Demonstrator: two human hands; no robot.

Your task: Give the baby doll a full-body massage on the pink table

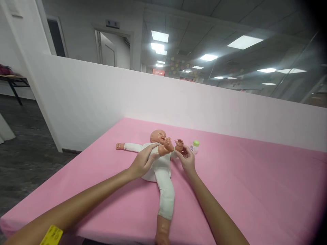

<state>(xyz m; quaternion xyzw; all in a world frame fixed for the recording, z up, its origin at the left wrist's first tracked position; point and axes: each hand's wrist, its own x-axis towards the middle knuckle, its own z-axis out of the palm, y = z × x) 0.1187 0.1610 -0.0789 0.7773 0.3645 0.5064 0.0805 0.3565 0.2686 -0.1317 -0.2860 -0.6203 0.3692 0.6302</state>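
Observation:
A baby doll [163, 170] with a white cloth body and hard skin-toned head, hands and feet lies on its back on a pink-covered table [242, 190], its head at the far end. My left hand [144, 160] is wrapped round one leg, which is folded up so that the bare foot [166, 148] comes near the doll's chin. With fingers closed, my right hand [187, 159] grips the doll's arm just below its small hand [179, 143]. The other leg stretches towards me, and the other arm lies out to the left.
Just beyond my right hand stands a small white bottle with a green cap [195, 146]. A low white partition [204, 109] borders the table's far side, with glass above it. Grey floor [22, 136] and a dark-legged table [14, 83] show at the left.

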